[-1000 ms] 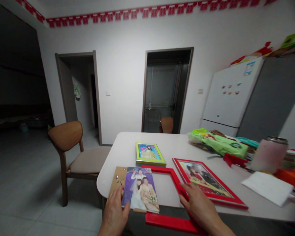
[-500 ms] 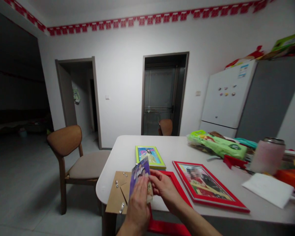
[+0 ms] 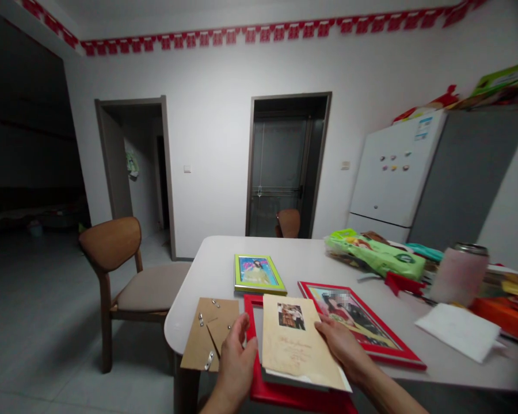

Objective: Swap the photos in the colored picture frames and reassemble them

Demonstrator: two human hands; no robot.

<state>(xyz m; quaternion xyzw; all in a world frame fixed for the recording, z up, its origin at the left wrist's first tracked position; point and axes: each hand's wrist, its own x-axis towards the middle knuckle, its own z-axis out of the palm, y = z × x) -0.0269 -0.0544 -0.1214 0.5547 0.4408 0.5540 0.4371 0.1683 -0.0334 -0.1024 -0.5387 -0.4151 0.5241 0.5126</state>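
My right hand (image 3: 342, 344) pinches the right edge of a cream photo insert sheet (image 3: 287, 351), which has a small group picture and faint script on it. White layers show under its lower edge. The sheet is over an empty red picture frame (image 3: 252, 322) at the table's front. My left hand (image 3: 236, 363) is open beside the frame's left side, thumb and fingers apart, holding nothing. Left of it lies a brown backing board (image 3: 198, 333) with metal clips. A second red picture frame (image 3: 397, 351) with a photo lies to the right, and a green picture frame (image 3: 280, 286) lies behind.
On the table's right are a green package (image 3: 388, 259), a pink jar (image 3: 460, 279), white tissue (image 3: 461, 333) and an orange item (image 3: 507, 316). A wooden chair (image 3: 112, 241) stands at left. The white table (image 3: 216, 253) has a rounded left corner.
The upright purple-faced photo stack between both hands now lies down over the red frame with a cream sheet on top. My left hand has let go; my right hand has moved right.
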